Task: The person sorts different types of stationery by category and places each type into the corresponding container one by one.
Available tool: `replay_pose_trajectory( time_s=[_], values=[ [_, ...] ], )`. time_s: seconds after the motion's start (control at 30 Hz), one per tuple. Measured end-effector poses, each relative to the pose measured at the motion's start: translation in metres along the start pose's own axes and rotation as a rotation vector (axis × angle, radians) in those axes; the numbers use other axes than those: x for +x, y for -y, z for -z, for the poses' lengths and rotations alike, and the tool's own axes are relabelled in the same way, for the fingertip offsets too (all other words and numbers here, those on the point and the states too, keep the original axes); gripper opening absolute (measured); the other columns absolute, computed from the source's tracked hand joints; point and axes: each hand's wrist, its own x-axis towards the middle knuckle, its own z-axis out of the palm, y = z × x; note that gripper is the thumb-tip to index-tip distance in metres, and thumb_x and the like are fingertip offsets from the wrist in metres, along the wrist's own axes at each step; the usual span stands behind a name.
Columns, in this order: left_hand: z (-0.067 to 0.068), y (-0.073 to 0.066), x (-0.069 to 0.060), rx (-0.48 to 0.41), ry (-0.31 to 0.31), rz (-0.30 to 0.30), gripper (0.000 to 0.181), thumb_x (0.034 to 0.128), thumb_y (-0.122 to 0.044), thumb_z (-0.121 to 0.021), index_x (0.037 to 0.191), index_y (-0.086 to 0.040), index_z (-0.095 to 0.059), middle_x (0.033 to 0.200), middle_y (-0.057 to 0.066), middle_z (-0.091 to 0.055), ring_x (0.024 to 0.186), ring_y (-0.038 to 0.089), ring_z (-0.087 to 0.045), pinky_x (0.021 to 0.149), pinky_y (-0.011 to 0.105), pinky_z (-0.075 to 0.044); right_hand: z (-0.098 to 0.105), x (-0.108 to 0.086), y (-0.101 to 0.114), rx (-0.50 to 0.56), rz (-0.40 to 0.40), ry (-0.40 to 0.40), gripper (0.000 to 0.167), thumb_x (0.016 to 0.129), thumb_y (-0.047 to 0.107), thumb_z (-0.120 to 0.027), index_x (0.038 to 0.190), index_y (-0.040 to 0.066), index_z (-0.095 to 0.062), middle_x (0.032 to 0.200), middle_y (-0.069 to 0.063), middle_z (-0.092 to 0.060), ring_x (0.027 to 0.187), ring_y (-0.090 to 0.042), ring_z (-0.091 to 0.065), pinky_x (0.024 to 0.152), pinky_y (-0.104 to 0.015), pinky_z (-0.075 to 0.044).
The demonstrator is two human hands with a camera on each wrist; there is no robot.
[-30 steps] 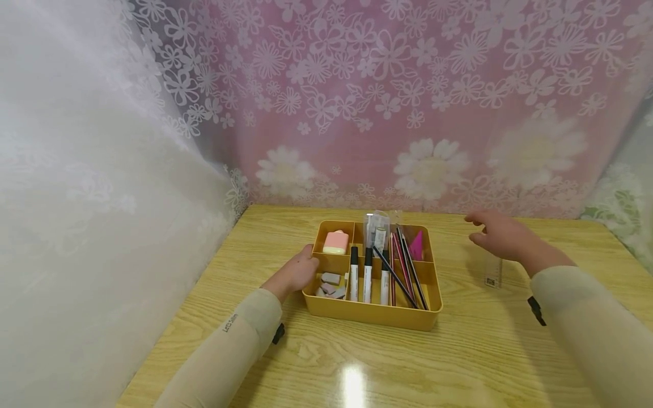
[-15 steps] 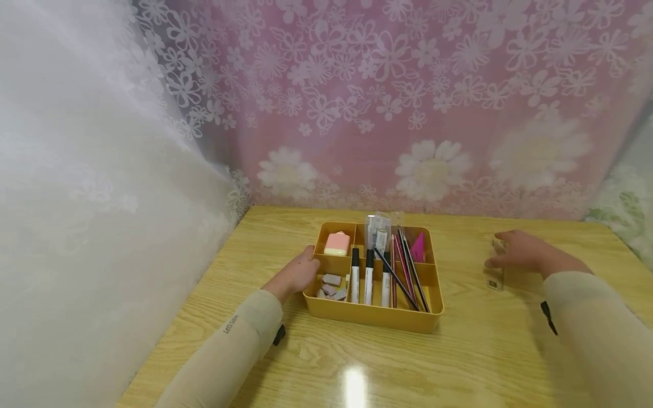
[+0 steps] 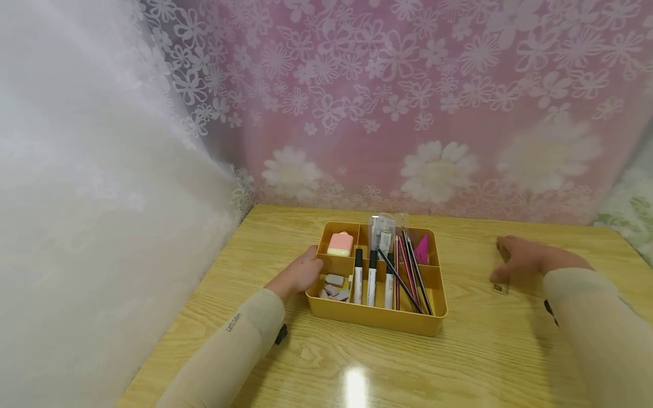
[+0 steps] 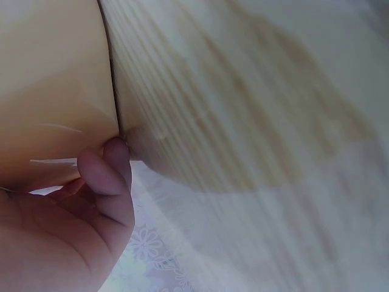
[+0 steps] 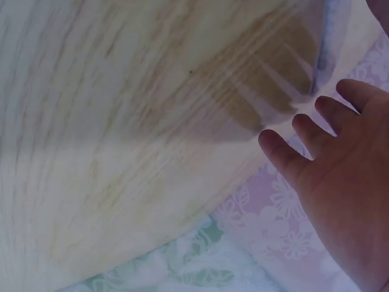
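In the head view, a yellow divided organizer tray (image 3: 374,322) sits on the table. My left hand (image 3: 302,272) grips its left wall; the left wrist view shows thumb and fingers at the wall's edge. My right hand (image 3: 525,258) hovers over a clear ruler (image 3: 500,289) right of the tray, hiding most of it. In the right wrist view the fingers (image 5: 282,152) are spread, beside a clear edge. Inside the tray stand black-capped markers (image 3: 359,283), several pencils (image 3: 420,277), grey erasers (image 3: 335,280), a pink-and-cream case (image 3: 340,243) and a clear packet (image 3: 382,229).
A bright pink pointed piece (image 3: 423,249) stands in the tray's back right compartment. The wood-grain table (image 3: 306,362) ends at a pink flowered curtain (image 3: 357,113) behind. A white sheet (image 3: 102,198) hangs along the left side.
My right hand has moved right, away from the tray and over the clear ruler, its fingers now lower by it. The left hand keeps its grip on the tray.
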Motion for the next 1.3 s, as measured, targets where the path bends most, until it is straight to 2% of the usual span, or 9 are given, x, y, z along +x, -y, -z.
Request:
replay_pose_trajectory(
  time_s=[0.07,0.13,0.23,0.37,0.6,0.77,1.0,1.17,1.3],
  values=[
    [0.0,-0.001,0.0,0.008,0.001,-0.001,0.059,0.1056,-0.03,-0.029,0.159,-0.007,-0.02,0.16,0.014,-0.032,0.147,0.028,-0.029,0.118,0.051,-0.024,-0.001,0.002,-0.002,0.003,-0.007,0.011,0.119,0.081,0.047,-0.082,0.15,-0.022,-0.012,0.146,-0.053,-0.005,0.132,-0.07,-0.007,0.103,-0.078,-0.016],
    [0.0,-0.002,0.0,0.02,-0.001,-0.002,0.059,0.1057,-0.03,-0.029,0.159,-0.007,-0.02,0.16,0.014,-0.032,0.147,0.028,-0.029,0.118,0.051,-0.024,-0.002,0.001,-0.001,-0.03,-0.01,0.004,0.118,0.081,0.048,-0.082,0.149,-0.021,-0.016,0.146,-0.053,-0.008,0.132,-0.07,-0.011,0.103,-0.078,-0.02],
    [0.001,-0.003,0.0,0.025,-0.005,0.001,0.059,0.1055,-0.03,-0.029,0.159,-0.006,-0.02,0.16,0.015,-0.032,0.146,0.028,-0.03,0.118,0.05,-0.024,-0.001,0.0,0.004,-0.133,-0.008,-0.026,0.115,0.079,0.052,-0.082,0.145,-0.023,-0.024,0.141,-0.053,-0.018,0.125,-0.073,-0.023,0.095,-0.078,-0.03],
    [0.001,-0.003,0.0,0.008,-0.003,0.009,0.059,0.1054,-0.029,-0.03,0.159,-0.007,-0.02,0.16,0.015,-0.032,0.147,0.029,-0.03,0.118,0.051,-0.024,0.0,-0.002,0.011,-0.192,-0.018,-0.051,0.113,0.074,0.056,-0.084,0.144,-0.017,-0.034,0.136,-0.05,-0.026,0.118,-0.074,-0.03,0.087,-0.077,-0.036],
    [0.001,-0.002,0.001,0.012,0.004,-0.003,0.059,0.1055,-0.028,-0.03,0.159,-0.007,-0.02,0.16,0.015,-0.032,0.147,0.029,-0.029,0.118,0.051,-0.023,0.002,-0.002,0.018,-0.196,-0.041,-0.037,0.11,0.065,0.064,-0.086,0.137,-0.006,-0.042,0.127,-0.047,-0.033,0.11,-0.071,-0.038,0.081,-0.072,-0.041],
    [0.002,-0.003,0.001,0.0,0.004,0.016,0.058,0.1056,-0.028,-0.03,0.159,-0.007,-0.02,0.161,0.014,-0.031,0.147,0.029,-0.029,0.117,0.052,-0.024,0.005,-0.001,0.022,-0.158,-0.075,0.005,0.109,0.065,0.066,-0.085,0.133,-0.007,-0.042,0.122,-0.046,-0.032,0.108,-0.063,-0.043,0.079,-0.066,-0.044],
    [0.001,-0.001,0.001,0.01,0.005,0.0,0.058,0.1052,-0.028,-0.03,0.159,-0.006,-0.021,0.16,0.015,-0.032,0.147,0.03,-0.029,0.118,0.052,-0.024,0.002,-0.002,0.014,-0.09,-0.125,0.035,0.103,0.07,0.062,-0.084,0.129,-0.01,-0.04,0.118,-0.042,-0.027,0.105,-0.058,-0.042,0.079,-0.062,-0.045],
    [0.0,0.0,0.002,0.008,-0.001,0.01,0.059,0.1053,-0.029,-0.029,0.159,-0.006,-0.02,0.161,0.015,-0.031,0.147,0.029,-0.028,0.118,0.051,-0.022,-0.001,-0.003,0.008,-0.054,-0.093,-0.025,0.1,0.073,0.059,-0.084,0.128,-0.011,-0.04,0.116,-0.04,-0.025,0.104,-0.055,-0.038,0.079,-0.06,-0.044],
    [0.001,0.0,0.002,-0.002,-0.008,0.012,0.059,0.1053,-0.029,-0.029,0.159,-0.007,-0.02,0.161,0.015,-0.03,0.148,0.029,-0.027,0.118,0.051,-0.021,-0.003,-0.002,0.004,-0.066,-0.093,-0.076,0.102,0.074,0.065,-0.08,0.128,-0.012,-0.041,0.117,-0.04,-0.025,0.103,-0.054,-0.04,0.077,-0.06,-0.045]
  ],
)
